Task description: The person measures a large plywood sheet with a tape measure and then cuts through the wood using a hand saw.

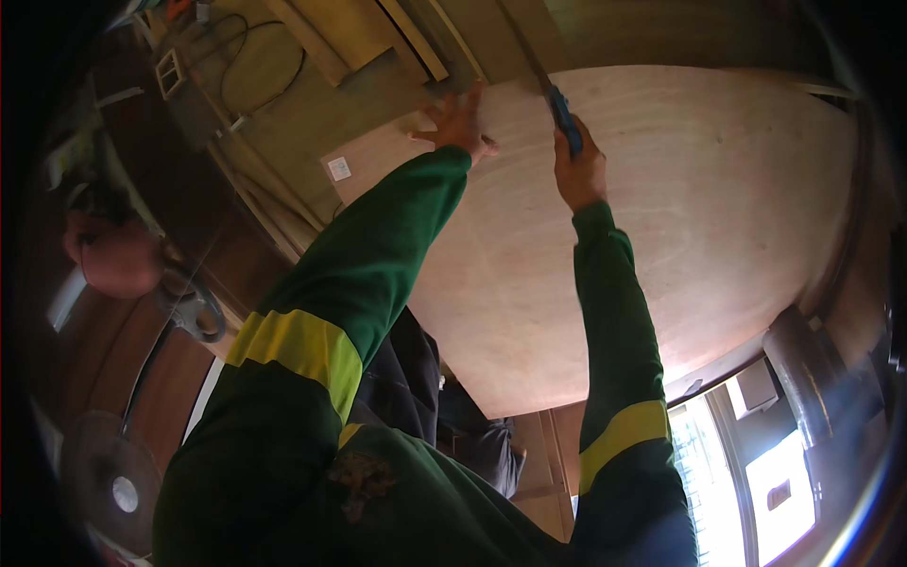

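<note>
A large pale plywood sheet (pixel 718 217) spans the middle and right of the view. My left hand (pixel 456 126) rests near its far edge with the fingers spread, just left of the saw. My right hand (pixel 581 170) grips the blue handle of a saw (pixel 565 118), whose long blade points away from me across the board's far edge. The blade's contact with the wood is too small to make out. A small white label (pixel 339 168) is on the sheet's left corner. My green sleeves with yellow bands reach up from the lower edge.
Loose wooden strips and offcuts (pixel 406 38) lie beyond the sheet, with a dark cable (pixel 248 71). At the left are a reddish rounded object (pixel 118 255) and a fan-like round object (pixel 109 487). A grey cylinder (pixel 798 378) and bright window (pixel 775 482) are at lower right.
</note>
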The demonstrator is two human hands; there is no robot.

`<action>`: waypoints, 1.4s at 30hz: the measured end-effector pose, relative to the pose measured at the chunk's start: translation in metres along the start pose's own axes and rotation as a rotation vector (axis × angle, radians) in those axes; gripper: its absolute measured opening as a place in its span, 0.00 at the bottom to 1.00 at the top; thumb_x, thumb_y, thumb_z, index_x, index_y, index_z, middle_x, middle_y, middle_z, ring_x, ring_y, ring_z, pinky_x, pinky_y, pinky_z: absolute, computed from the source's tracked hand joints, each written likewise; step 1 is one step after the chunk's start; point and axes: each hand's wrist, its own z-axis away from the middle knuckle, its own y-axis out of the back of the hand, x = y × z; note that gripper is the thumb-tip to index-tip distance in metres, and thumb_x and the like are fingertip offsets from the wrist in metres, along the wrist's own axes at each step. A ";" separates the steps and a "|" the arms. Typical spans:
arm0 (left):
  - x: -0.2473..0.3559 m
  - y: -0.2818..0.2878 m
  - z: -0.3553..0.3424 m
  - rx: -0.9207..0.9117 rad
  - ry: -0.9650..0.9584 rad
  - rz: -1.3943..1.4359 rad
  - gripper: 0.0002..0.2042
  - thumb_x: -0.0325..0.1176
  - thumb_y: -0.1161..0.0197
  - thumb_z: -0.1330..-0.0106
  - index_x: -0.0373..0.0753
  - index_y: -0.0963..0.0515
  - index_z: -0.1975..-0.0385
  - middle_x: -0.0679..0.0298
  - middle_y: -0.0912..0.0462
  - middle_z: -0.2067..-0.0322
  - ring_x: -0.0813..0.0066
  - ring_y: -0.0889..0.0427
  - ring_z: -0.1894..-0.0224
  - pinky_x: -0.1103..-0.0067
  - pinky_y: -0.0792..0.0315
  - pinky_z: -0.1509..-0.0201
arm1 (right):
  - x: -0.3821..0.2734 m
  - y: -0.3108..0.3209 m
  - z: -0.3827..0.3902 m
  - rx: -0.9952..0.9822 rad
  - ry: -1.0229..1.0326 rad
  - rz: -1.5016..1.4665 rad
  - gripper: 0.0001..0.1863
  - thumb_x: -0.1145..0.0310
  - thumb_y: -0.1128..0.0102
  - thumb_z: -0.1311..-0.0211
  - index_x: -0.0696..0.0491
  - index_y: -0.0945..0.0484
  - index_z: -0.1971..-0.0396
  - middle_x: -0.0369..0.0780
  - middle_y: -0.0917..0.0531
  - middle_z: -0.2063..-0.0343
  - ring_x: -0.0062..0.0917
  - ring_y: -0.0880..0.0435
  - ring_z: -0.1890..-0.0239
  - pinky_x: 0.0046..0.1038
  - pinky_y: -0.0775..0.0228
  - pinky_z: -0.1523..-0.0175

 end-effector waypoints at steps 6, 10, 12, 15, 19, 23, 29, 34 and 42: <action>-0.007 0.000 0.003 0.019 0.021 -0.060 0.51 0.43 0.26 0.61 0.67 0.56 0.37 0.65 0.53 0.37 0.39 0.63 0.36 0.31 0.56 0.48 | -0.029 0.044 0.047 -0.084 -0.078 0.093 0.19 0.63 0.50 0.39 0.56 0.31 0.51 0.52 0.21 0.74 0.45 0.21 0.70 0.36 0.30 0.67; -0.008 -0.002 0.003 -0.028 0.053 -0.031 0.52 0.42 0.25 0.63 0.68 0.55 0.37 0.65 0.56 0.36 0.41 0.65 0.35 0.32 0.55 0.47 | -0.052 0.119 0.143 -0.165 -0.227 0.074 0.19 0.67 0.49 0.39 0.59 0.32 0.50 0.49 0.19 0.70 0.36 0.17 0.69 0.30 0.28 0.67; -0.011 -0.001 0.004 -0.028 0.066 -0.033 0.53 0.41 0.25 0.64 0.68 0.55 0.37 0.65 0.57 0.35 0.43 0.65 0.34 0.32 0.55 0.47 | -0.065 0.134 0.152 -0.234 -0.374 0.075 0.19 0.68 0.49 0.39 0.59 0.32 0.49 0.48 0.19 0.68 0.34 0.17 0.69 0.30 0.27 0.67; -0.012 -0.003 0.002 -0.010 0.065 -0.048 0.52 0.41 0.26 0.63 0.68 0.55 0.37 0.65 0.56 0.36 0.41 0.65 0.35 0.32 0.55 0.47 | -0.032 0.090 0.113 -0.138 -0.150 0.022 0.19 0.67 0.49 0.39 0.58 0.32 0.50 0.49 0.19 0.70 0.38 0.18 0.70 0.31 0.28 0.67; -0.001 -0.004 0.001 -0.010 0.020 -0.065 0.51 0.43 0.26 0.61 0.68 0.56 0.37 0.65 0.53 0.37 0.39 0.64 0.36 0.31 0.55 0.48 | 0.004 0.009 0.016 -0.036 -0.063 -0.007 0.18 0.63 0.49 0.39 0.55 0.30 0.52 0.51 0.21 0.75 0.48 0.22 0.70 0.36 0.30 0.67; 0.000 0.001 0.003 -0.011 0.034 -0.056 0.52 0.42 0.26 0.63 0.68 0.55 0.37 0.65 0.56 0.36 0.42 0.65 0.35 0.32 0.56 0.48 | -0.009 0.016 0.017 -0.033 -0.032 0.047 0.18 0.62 0.50 0.39 0.55 0.30 0.51 0.51 0.21 0.75 0.46 0.21 0.70 0.36 0.30 0.66; -0.009 -0.001 0.004 -0.042 0.061 -0.048 0.52 0.42 0.26 0.63 0.68 0.56 0.37 0.65 0.55 0.37 0.40 0.65 0.35 0.31 0.56 0.48 | -0.045 0.127 0.146 -0.164 -0.220 0.086 0.18 0.68 0.49 0.39 0.58 0.31 0.50 0.49 0.20 0.72 0.34 0.19 0.73 0.27 0.29 0.67; -0.012 -0.003 0.001 -0.015 0.063 -0.088 0.51 0.45 0.27 0.61 0.68 0.57 0.37 0.64 0.55 0.37 0.38 0.65 0.36 0.30 0.56 0.49 | -0.029 0.090 0.111 -0.118 -0.159 -0.018 0.18 0.68 0.49 0.39 0.58 0.31 0.50 0.49 0.20 0.74 0.35 0.20 0.74 0.27 0.30 0.68; -0.005 -0.004 0.000 -0.003 0.010 -0.060 0.51 0.44 0.26 0.61 0.68 0.56 0.37 0.64 0.56 0.36 0.39 0.65 0.36 0.30 0.56 0.49 | -0.006 0.010 0.004 -0.017 0.015 0.053 0.18 0.61 0.50 0.40 0.54 0.29 0.52 0.53 0.21 0.73 0.49 0.22 0.68 0.38 0.30 0.65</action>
